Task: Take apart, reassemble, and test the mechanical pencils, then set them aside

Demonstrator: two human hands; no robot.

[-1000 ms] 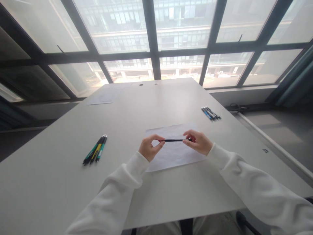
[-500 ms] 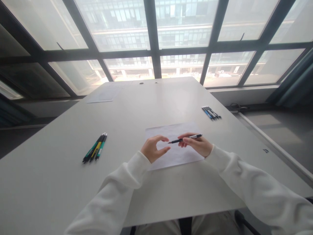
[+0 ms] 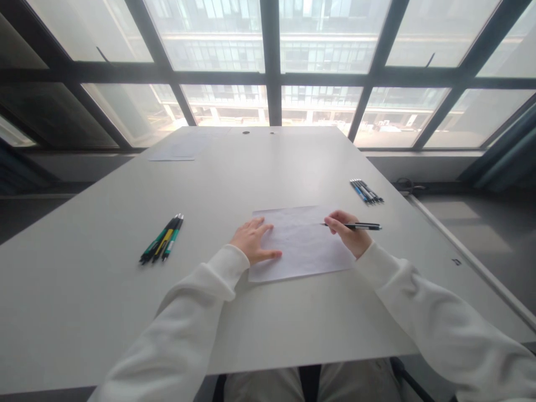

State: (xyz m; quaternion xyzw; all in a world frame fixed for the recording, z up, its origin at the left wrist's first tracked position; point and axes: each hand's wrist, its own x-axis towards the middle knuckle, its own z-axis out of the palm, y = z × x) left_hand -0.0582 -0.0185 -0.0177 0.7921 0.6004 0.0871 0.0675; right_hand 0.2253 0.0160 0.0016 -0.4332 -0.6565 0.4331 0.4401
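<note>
A white sheet of paper (image 3: 301, 245) lies on the table in front of me. Across its left edge my left hand (image 3: 254, 240) rests flat, fingers spread, thumb stretched over the sheet. My right hand (image 3: 348, 231) is closed on a black pen (image 3: 365, 226), held in a writing grip over the right part of the paper. The pen's tip points left and sits at or just above the sheet; I cannot tell whether it touches. Its back end sticks out to the right of the hand.
Green, yellow and black pens (image 3: 162, 239) lie bunched on the left of the white table (image 3: 234, 329). Several blue, black and silver pens (image 3: 367, 191) form a row at the right. More paper (image 3: 173, 149) lies at the far left corner, near the windows.
My left hand has come down from a raised curl onto the paper and spread flat. My right hand has moved right and turned the pen into a writing grip over the sheet.
</note>
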